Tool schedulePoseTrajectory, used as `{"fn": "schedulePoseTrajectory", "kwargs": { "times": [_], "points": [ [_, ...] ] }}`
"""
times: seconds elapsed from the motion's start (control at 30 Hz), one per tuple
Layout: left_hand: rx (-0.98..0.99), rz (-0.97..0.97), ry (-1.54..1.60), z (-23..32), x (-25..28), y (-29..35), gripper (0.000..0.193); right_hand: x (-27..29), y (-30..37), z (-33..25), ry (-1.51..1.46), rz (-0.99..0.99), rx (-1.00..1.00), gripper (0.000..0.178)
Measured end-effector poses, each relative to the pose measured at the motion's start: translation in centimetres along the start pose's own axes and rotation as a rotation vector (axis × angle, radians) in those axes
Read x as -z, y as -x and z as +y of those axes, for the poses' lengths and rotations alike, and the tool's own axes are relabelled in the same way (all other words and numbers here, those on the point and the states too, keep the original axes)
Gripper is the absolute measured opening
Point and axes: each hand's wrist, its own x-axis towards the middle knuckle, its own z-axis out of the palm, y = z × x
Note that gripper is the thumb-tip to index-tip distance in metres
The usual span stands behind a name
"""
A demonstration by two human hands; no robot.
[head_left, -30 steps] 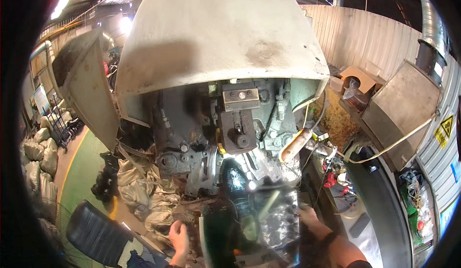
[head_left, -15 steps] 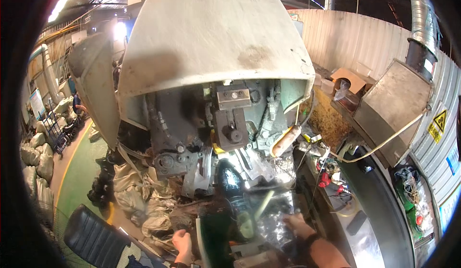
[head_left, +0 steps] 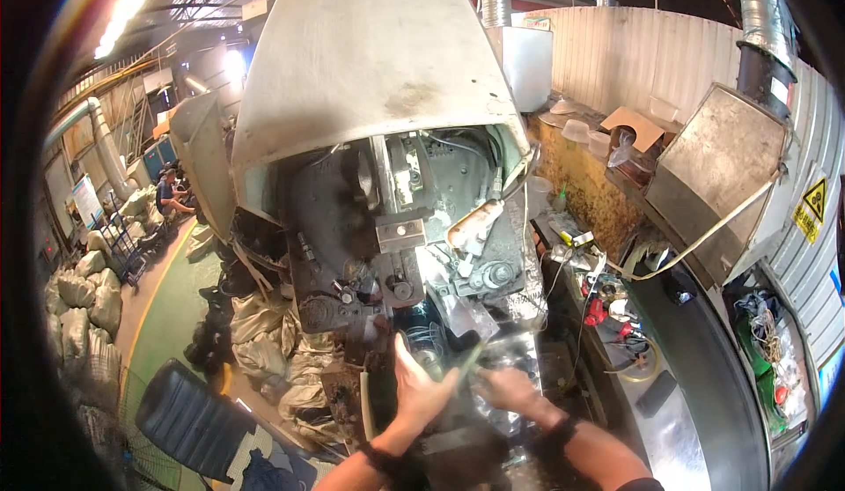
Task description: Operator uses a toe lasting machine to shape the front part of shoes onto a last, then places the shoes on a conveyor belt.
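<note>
A glossy black shoe [head_left: 421, 327] with a greenish end sits below the machine head, partly hidden by my hands. My left hand [head_left: 421, 392] spans its near end, with the index finger along the left and the thumb toward the right. Close beside it, my right hand [head_left: 509, 391] is curled, its fingertips blurred against a pale green stick [head_left: 473, 361]. This stick leans up to the right, between the left thumb and the right fingers. Behind it lie the machine's metal plates [head_left: 462, 315].
A large cream hood [head_left: 370, 51] covers the machine [head_left: 400, 236]. At right are a dark conveyor belt [head_left: 704, 385] and a side ledge holding a black rectangular object [head_left: 655, 394]. A black seat [head_left: 189, 412] stands at left, near pale sacks [head_left: 264, 341]. Someone sits far left [head_left: 169, 193].
My left hand has come up and right to the shoe. The right hand has moved left to the pale green stick. The machine's head parts have shifted, and the view has tilted.
</note>
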Motion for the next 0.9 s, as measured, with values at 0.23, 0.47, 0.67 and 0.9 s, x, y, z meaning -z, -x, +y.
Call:
{"fn": "schedulePoseTrajectory", "kwargs": {
  "times": [0.23, 0.47, 0.67, 0.9],
  "points": [
    [0.014, 0.01, 0.094, -1.2, -0.8, 0.4, 0.114, 0.0, 1.0, 0.7, -0.377, 0.21, -0.073, 0.043],
    [0.069, -0.005, 0.101, -1.2, -1.1, 0.4, 0.113, -2.8, 0.6, 1.3, -0.209, 0.483, 0.058, 0.035],
    [0.101, -0.004, 0.073, -0.6, -0.7, 0.6, 0.113, -1.9, 1.1, 0.8, -0.257, 0.484, 0.067, 0.033],
    [0.082, 0.017, 0.061, -0.8, -0.9, 0.8, 0.113, -1.6, 1.4, 0.5, -0.226, 0.449, 0.045, 0.031]
  ]
}}
